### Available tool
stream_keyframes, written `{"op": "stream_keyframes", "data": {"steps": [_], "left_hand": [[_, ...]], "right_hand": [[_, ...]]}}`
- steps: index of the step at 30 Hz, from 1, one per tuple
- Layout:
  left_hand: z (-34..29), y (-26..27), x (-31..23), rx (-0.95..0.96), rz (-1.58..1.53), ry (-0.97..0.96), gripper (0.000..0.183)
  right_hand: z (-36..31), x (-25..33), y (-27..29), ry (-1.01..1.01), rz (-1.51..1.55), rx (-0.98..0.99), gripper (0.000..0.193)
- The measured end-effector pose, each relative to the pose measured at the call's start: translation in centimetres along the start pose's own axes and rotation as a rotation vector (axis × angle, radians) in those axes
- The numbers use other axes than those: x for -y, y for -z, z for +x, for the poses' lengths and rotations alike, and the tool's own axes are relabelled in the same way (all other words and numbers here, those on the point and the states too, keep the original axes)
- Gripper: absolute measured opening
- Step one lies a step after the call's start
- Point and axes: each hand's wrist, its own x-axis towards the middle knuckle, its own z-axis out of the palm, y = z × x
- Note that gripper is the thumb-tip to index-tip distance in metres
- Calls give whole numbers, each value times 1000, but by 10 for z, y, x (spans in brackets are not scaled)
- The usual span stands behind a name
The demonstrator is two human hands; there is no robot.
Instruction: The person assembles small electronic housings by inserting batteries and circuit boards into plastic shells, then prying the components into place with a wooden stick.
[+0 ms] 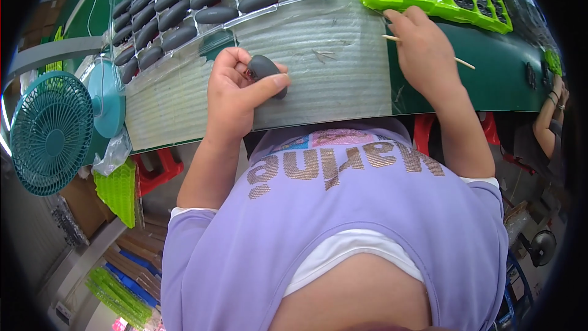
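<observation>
My left hand [231,89] is closed around a dark grey oval casing [264,68], thumb across its lower end. A little red shows at the casing's left side, by the fingers. On the right, my right hand [425,55] has a thin pale stick [465,63] running through it, its two ends sticking out on either side. The index finger and thumb of this hand meet at the near edge of a bright green moulded tray [398,1]. Whether they pinch a small part there, I cannot tell.
Rows of dark oval casings fill a clear plastic tray [228,24] at the far left. Foam sheeting [343,79] covers part of the green table [422,99]. A teal fan [55,135] stands left. Another person's arm [545,113] is at the far right.
</observation>
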Motion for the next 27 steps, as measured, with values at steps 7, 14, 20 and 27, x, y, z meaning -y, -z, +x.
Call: {"op": "stream_keyframes", "data": {"steps": [7, 14, 20, 27], "left_hand": [[9, 9, 11, 208, -669, 325, 25], [10, -20, -4, -168, -620, 240, 18], [14, -21, 5, -81, -753, 176, 25], [8, -34, 7, -168, -443, 1, 28]], "right_hand": [[2, 10, -19, 69, -271, -44, 25], [-9, 25, 30, -214, 295, -212, 20], [-23, 49, 26, -93, 1036, 259, 25], [-20, 113, 7, -172, 1035, 528, 26]]}}
